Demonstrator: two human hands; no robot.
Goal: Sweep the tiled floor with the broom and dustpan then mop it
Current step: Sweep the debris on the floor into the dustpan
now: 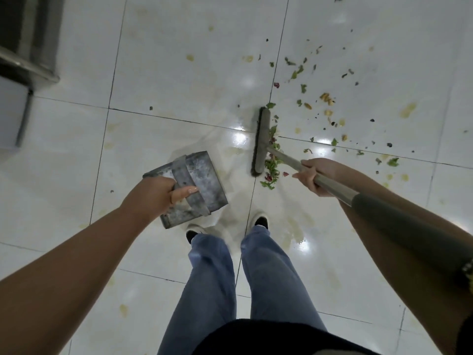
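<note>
Two hands work over the glossy white tiled floor (179,80). At centre left, the left hand (153,198) grips the strap handle of a grey metal dustpan (202,175), held above the tiles just ahead of the white shoes (258,221). At centre right, the right hand (313,175) is wrapped round the grey pole of a flat-headed broom (261,142), its head on the floor against a pile of green leafy scraps (272,165). More scraps and yellowish stains scatter toward the upper right.
</note>
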